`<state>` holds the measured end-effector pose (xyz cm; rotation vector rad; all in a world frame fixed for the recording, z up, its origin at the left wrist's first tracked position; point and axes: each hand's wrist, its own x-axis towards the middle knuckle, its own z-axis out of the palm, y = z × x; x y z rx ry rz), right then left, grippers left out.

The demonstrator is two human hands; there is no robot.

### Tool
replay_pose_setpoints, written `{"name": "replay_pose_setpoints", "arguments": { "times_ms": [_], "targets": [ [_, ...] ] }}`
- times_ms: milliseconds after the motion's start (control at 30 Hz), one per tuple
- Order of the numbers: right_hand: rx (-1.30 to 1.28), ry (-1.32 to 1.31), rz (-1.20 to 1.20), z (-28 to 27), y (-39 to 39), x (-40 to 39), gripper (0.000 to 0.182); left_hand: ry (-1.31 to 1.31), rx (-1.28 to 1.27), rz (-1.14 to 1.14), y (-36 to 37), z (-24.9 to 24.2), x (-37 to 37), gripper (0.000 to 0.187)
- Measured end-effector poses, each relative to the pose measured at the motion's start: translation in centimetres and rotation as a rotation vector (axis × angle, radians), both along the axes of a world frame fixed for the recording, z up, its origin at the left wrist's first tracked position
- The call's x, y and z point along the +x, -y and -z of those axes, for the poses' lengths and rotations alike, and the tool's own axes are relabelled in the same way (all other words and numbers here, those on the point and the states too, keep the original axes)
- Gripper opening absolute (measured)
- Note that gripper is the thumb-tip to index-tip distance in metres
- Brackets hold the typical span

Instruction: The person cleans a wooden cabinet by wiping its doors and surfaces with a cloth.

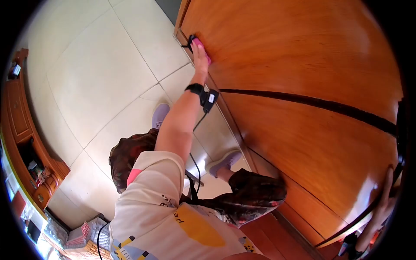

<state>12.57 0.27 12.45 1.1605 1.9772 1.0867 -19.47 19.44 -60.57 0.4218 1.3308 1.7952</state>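
Note:
My left hand [200, 57], at the end of an outstretched arm, presses a pink cloth [207, 55] against the wooden panel [303, 47] near its lower left edge. The fingers lie over the cloth and hide most of it. A small black object [191, 42] sits right at the fingertips. At the far right, my right hand [385, 201] has its fingers stretched along the wood, beside a dark band at the panel's edge. Part of that hand is lost in shadow at the edge of the view. Both wrists wear black straps; a cabled device [210, 100] sits on the left one.
A dark gap [307, 100] runs between the upper and lower wood panels. Pale floor tiles [99, 65] lie to the left, with my shoes [224, 163] on them. A wooden cabinet [21, 112] stands at the far left, and boxes [78, 238] at the lower left. A black cable [197, 167] hangs by my body.

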Motion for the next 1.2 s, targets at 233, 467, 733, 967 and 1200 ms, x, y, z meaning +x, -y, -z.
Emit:
{"name": "replay_pose_setpoints", "arguments": {
  "times_ms": [233,467,733,967,1200],
  "targets": [
    [-0.035,-0.382,0.027,2.4,-2.9,-1.6,0.035,0.426,-0.07,0.114,10.0,-13.6,8.3,0.076],
    [0.027,-0.478,0.081,3.8,-3.1,-3.5,0.034,-0.137,0.156,0.205,12.9,-26.6,9.5,0.067],
    [0.049,-0.496,0.097,2.9,-2.0,-3.1,0.032,-0.713,0.359,0.131,11.4,-24.2,8.8,0.063],
    [0.054,-0.452,0.138,1.9,-0.8,-2.7,0.033,-0.298,0.017,0.054,9.0,-13.9,7.5,0.068],
    [0.025,-0.286,0.07,2.4,-0.6,-3.0,0.034,0.322,-0.145,0.129,8.8,-10.6,6.5,0.072]
  ]
}}
